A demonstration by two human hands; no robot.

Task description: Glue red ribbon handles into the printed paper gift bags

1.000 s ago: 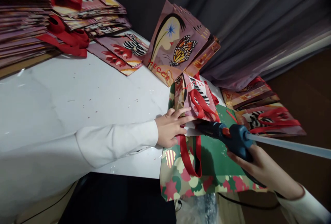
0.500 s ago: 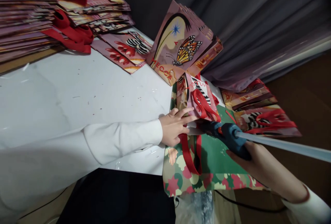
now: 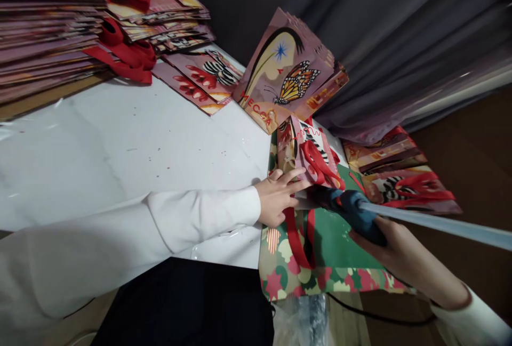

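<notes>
My right hand [image 3: 412,255] is wrapped round a dark blue glue gun [image 3: 354,211], its nozzle pointing left. A long translucent glue stick [image 3: 436,224] juts from the gun's back. My left hand [image 3: 276,199] lies with fingers spread at the near edge of a pink patterned gift bag [image 3: 288,149] with red ribbon handles [image 3: 318,162]. Under both hands is a green bag with a leaf-patterned border [image 3: 344,247], a red ribbon loop [image 3: 300,244] on it. The gun's tip is close to my left fingertips; the exact contact there is hidden.
Tall stacks of flat printed bags [image 3: 48,31] stand at the far left of the white marbled table [image 3: 120,143]. Butterfly-printed bags [image 3: 288,74] stand upright at the back by a grey curtain [image 3: 360,26]. More ribboned bags [image 3: 412,186] lie right. A black cable [image 3: 380,320] runs below.
The whole view has shifted slightly, so the table and bags appear a little further right. Both hands keep nearly the same places on the bags and the glue gun.
</notes>
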